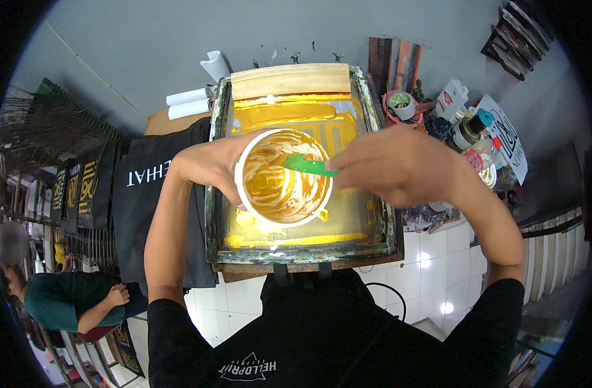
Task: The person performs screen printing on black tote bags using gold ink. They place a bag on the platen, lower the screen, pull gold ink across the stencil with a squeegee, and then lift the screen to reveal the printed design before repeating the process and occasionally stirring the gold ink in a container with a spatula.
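My left hand grips a white plastic tub by its side, tilted so that its inside shows. Yellow ink streaked with white coats its walls and bottom. In my right hand is the handle of a green spatula, whose far end reaches into the tub and is partly lost in the ink. Under both hands lies a screen printing frame with yellow ink smeared over its mesh. A squeegee with a wooden handle rests across the far end of the frame.
Dark printed fabric lies left of the frame, with white paper rolls behind it. Bottles, a tape roll and other supplies crowd the right side. Another person in a green shirt is at lower left, near drying racks.
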A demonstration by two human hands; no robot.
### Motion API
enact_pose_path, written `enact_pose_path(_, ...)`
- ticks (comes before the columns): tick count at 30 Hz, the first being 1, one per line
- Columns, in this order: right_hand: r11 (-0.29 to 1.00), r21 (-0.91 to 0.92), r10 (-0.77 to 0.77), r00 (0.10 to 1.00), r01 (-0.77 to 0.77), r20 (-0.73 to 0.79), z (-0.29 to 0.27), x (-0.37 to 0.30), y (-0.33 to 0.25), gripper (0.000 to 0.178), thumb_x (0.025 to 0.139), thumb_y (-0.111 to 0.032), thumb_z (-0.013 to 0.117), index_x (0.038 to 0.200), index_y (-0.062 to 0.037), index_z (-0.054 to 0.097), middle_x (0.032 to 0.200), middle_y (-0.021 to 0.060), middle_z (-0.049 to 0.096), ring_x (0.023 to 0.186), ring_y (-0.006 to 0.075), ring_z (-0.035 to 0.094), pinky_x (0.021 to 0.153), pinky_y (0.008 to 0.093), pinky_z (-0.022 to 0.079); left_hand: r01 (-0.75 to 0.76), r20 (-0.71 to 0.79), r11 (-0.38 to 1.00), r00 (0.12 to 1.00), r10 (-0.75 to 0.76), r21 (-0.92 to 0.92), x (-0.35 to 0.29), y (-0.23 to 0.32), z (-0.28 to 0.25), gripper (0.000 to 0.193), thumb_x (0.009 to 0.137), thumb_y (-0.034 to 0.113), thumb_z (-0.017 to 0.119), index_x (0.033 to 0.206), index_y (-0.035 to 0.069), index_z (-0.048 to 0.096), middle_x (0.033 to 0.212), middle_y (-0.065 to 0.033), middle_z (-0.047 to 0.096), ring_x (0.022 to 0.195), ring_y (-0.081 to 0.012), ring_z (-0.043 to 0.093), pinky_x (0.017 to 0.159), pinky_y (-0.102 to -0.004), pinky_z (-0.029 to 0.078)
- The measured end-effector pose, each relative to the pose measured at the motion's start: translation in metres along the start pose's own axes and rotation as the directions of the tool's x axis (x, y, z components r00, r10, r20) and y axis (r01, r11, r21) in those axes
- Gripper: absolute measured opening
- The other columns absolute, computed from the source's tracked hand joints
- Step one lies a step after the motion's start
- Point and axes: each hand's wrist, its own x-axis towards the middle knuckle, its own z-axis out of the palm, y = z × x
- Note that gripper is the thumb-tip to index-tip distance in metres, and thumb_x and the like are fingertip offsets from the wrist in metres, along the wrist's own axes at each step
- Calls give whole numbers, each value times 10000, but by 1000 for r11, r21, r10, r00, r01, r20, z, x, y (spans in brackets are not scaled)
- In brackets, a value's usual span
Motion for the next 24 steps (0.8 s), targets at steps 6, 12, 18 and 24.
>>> enact_pose_path(6, 983, -178, 13, 992, -36, -129, 20, 9, -18, 196, 830, -104, 659, 1019, -52, 664, 1055, 92, 672, 928, 263, 701, 757, 384, 596, -45, -318, 946, 936, 152, 321, 4, 14, 14, 1187, 527, 158, 951, 1561, 36, 379, 1517, -149, 509, 1404, -262, 482, 1208, -405, 336)
enact_pose_path(12, 982, -157, 88, 986, -110, -139, 26, 5, -32, 135, 844, -123, 650, 957, -53, 630, 1010, 74, 642, 899, 219, 680, 719, 346, 591, -106, -540, 961, 809, 233, 255, 5, 10, 23, 1160, 540, 152, 985, 1542, 46, 410, 1495, -148, 523, 1377, -276, 520, 1183, -411, 379)
enact_pose_path(18, 955, -278, 83, 992, -107, -95, 30, 3, -17, 317, 734, -31, 714, 1050, -26, 685, 1141, 137, 671, 990, 274, 707, 740, 347, 610, -80, -599, 944, 755, 267, 320, 7, 6, 26, 1147, 547, 156, 987, 1536, 42, 416, 1508, -154, 516, 1395, -286, 506, 1185, -417, 379)
enact_pose_path(24, 957, -265, 62, 975, -120, -215, 39, -6, -20, 356, 717, -2, 717, 1071, -43, 706, 1198, 123, 679, 1024, 270, 707, 753, 346, 606, -49, -657, 936, 700, 281, 349, 9, -2, 27, 1162, 546, 156, 986, 1541, 27, 401, 1531, -161, 500, 1421, -290, 484, 1197, -422, 363)
